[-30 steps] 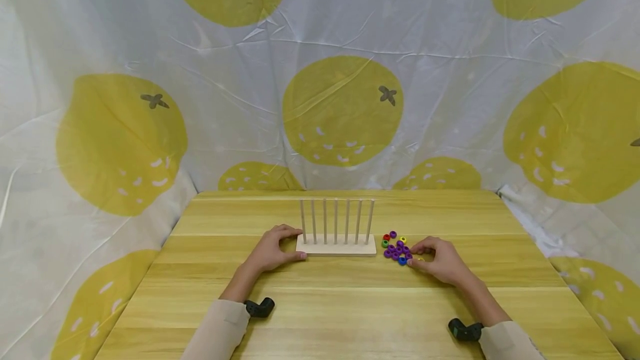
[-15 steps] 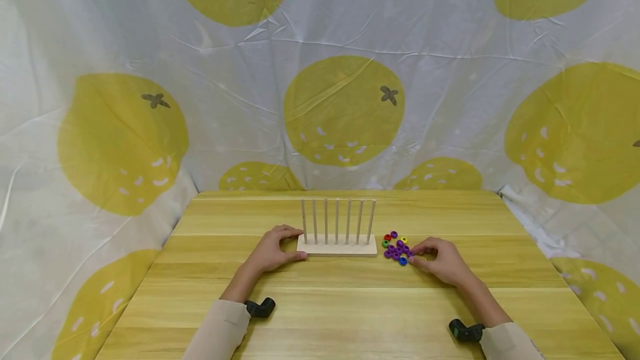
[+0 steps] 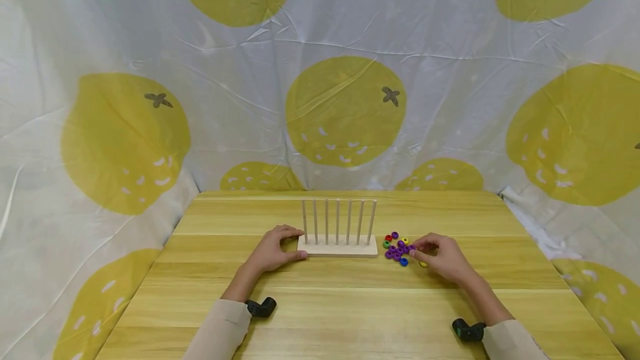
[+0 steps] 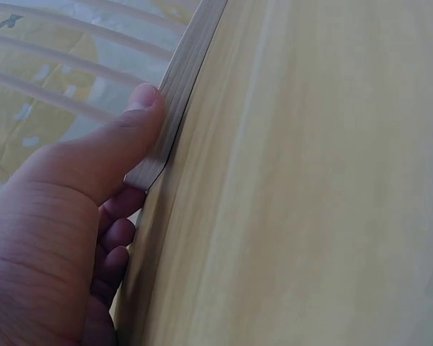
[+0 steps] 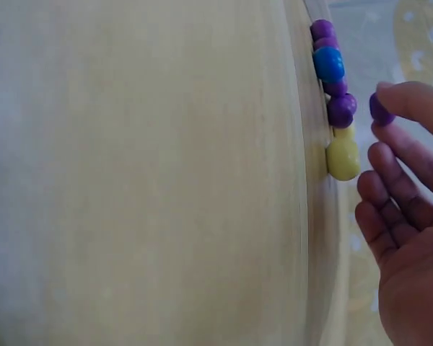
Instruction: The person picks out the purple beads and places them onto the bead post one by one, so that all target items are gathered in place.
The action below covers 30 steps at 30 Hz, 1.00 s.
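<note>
A wooden peg rack (image 3: 338, 248) with several upright bare pegs stands on the table. At its left end my left hand (image 3: 272, 250) grips the base, thumb on the front edge and fingers behind. The left wrist view shows the thumb pressed on the base's edge (image 4: 185, 79). My right hand (image 3: 445, 259) pinches a purple bead (image 5: 380, 109) between thumb and index finger, lifted off the table. Beside it lies a cluster of purple beads (image 3: 397, 256), with a blue bead (image 3: 403, 262) in front and a yellow bead (image 5: 343, 158) under the hand.
A red bead (image 3: 388, 238), a green bead (image 3: 386, 244) and another yellow bead (image 3: 405, 240) lie around the purple ones. The wooden table (image 3: 320, 315) ends at a lemon-patterned curtain (image 3: 345, 110) behind and at both sides.
My right hand has risen slightly from the pile with a purple bead between its fingertips, showing more of the yellow bead below. The left hand keeps its grip on the rack.
</note>
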Available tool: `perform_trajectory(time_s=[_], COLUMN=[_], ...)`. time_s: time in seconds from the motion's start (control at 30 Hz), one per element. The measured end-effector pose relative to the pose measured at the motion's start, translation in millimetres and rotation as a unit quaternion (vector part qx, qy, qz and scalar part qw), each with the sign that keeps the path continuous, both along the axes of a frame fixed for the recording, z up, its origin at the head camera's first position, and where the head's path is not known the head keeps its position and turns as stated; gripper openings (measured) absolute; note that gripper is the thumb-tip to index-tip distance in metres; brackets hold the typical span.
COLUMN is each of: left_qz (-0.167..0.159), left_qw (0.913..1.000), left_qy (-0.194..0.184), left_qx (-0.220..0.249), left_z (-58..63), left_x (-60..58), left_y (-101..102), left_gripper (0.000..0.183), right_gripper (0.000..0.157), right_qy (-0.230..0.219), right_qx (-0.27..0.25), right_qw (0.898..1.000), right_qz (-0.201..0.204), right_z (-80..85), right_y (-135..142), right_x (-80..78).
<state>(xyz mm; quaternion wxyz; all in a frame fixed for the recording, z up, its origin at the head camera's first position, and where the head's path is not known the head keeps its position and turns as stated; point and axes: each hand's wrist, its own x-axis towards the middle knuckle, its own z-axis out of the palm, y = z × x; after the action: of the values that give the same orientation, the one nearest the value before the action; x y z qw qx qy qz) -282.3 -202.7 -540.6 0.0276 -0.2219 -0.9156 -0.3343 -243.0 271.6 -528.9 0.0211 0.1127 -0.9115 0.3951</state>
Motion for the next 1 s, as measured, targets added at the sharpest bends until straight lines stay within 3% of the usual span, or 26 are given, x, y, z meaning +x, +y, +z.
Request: perform_trajectory(time_s=[0.2, 0.43, 0.73, 1.0], left_qz=[-0.003, 0.001, 0.002, -0.001], left_qw=[1.0000, 0.9998, 0.9992, 0.9990], left_qy=[-0.005, -0.019, -0.035, -0.032], left_qx=[-0.001, 0.006, 0.018, 0.030], left_z=[1.0, 2.7, 4.6, 5.1], left_x=[1.0, 0.7, -0.6, 0.0], left_y=[-0.1, -2.0, -2.4, -4.3], left_gripper=[0.060, 0.061, 0.065, 0.057], right_gripper=[0.017, 0.009, 0.010, 0.010], right_qy=[0.010, 0.060, 0.082, 0.089], right_qx=[0.003, 0.000, -0.001, -0.012], right_qw=[1.000, 0.998, 0.996, 0.995], right_qz=[0.005, 0.023, 0.031, 0.040], right_z=[9.7, 21.9, 49.0, 72.9], right_y=[-4.0, -9.1, -20.5, -30.1], right_x=[-2.7, -8.1, -14.0, -17.1])
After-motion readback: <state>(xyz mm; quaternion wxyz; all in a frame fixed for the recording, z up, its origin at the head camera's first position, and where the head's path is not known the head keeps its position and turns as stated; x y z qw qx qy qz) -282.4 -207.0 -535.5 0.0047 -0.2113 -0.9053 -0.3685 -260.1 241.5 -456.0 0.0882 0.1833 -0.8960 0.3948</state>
